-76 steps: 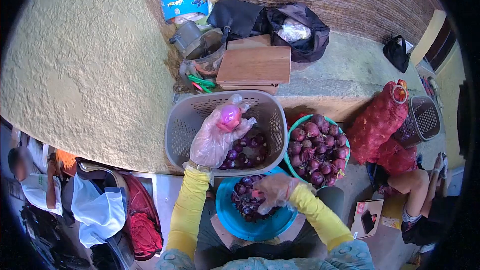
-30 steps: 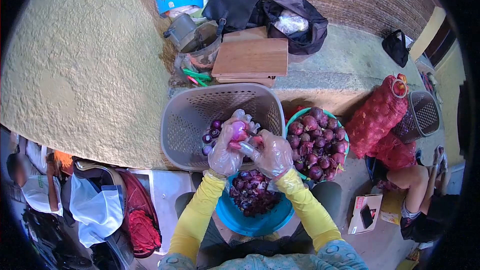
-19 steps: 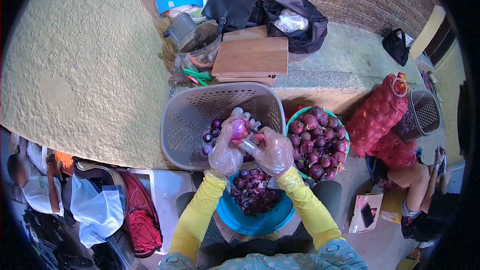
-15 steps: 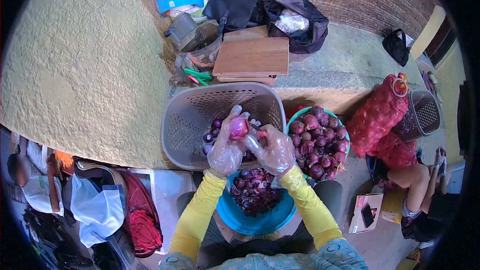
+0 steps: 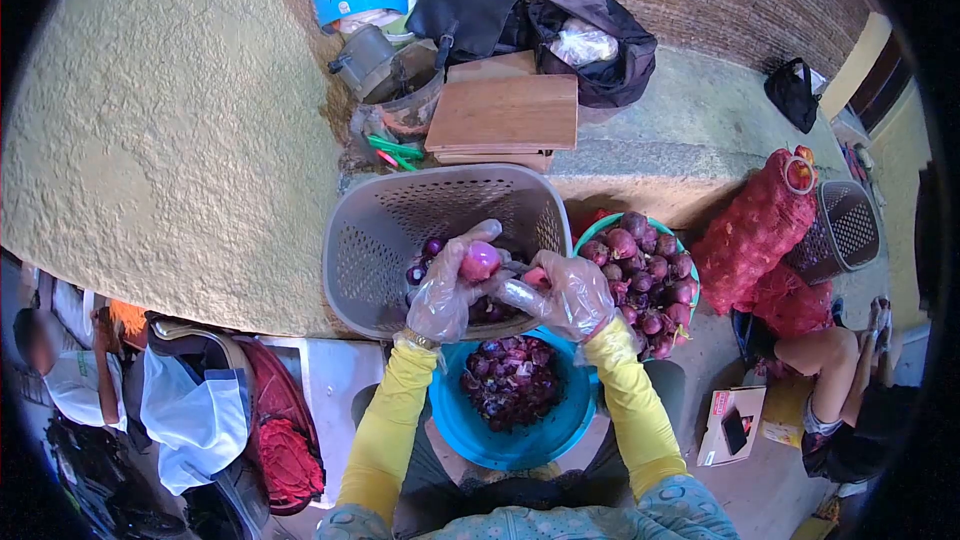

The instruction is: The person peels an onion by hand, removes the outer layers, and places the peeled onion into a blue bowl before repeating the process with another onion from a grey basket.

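The left hand, in a thin crinkled clear plastic glove, curls around a smooth, glossy peeled onion held above the grey basket. The right hand, gloved the same way, is closed on a small knife whose blade points toward the onion. The basket is perforated plastic, rounded at the corners, with a few peeled onions inside. Below the hands sits a round blue bowl heaped with papery purple skins. To the right, a teal basin holds unpeeled red onions, beside a red mesh sack. A rough yellow plastered wall and a concrete ledge lie beyond.
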A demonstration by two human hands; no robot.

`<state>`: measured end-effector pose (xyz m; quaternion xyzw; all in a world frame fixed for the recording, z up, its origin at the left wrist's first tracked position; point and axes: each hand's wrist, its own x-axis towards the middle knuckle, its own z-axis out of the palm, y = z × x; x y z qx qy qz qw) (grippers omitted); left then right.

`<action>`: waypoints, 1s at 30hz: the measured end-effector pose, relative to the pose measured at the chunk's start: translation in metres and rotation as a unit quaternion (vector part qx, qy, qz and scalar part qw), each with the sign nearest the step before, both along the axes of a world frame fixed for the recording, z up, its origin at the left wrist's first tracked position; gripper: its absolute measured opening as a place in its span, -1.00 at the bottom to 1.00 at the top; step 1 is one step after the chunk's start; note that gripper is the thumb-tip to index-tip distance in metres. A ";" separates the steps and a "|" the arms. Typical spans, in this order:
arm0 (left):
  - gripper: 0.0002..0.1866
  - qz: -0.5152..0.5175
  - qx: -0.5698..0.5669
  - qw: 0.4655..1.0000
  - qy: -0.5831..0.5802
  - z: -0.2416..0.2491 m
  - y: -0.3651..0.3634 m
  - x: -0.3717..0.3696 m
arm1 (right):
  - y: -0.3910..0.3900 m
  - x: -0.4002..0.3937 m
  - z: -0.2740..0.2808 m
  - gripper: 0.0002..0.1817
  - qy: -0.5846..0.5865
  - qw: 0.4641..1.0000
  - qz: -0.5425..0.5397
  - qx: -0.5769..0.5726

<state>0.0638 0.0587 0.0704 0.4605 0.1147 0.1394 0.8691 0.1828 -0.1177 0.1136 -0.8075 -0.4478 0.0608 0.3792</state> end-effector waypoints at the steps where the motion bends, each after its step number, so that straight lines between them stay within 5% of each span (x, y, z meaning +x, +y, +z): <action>1: -0.31 -0.023 0.020 0.999 0.030 -0.002 0.002 -0.001 | 0.000 0.001 -0.001 -0.41 -0.013 1.000 0.006 -0.018; 30: -0.27 -0.063 0.150 0.967 0.198 0.009 -0.004 -0.001 | 0.000 0.002 -0.021 -0.22 -0.005 0.989 0.030 -0.142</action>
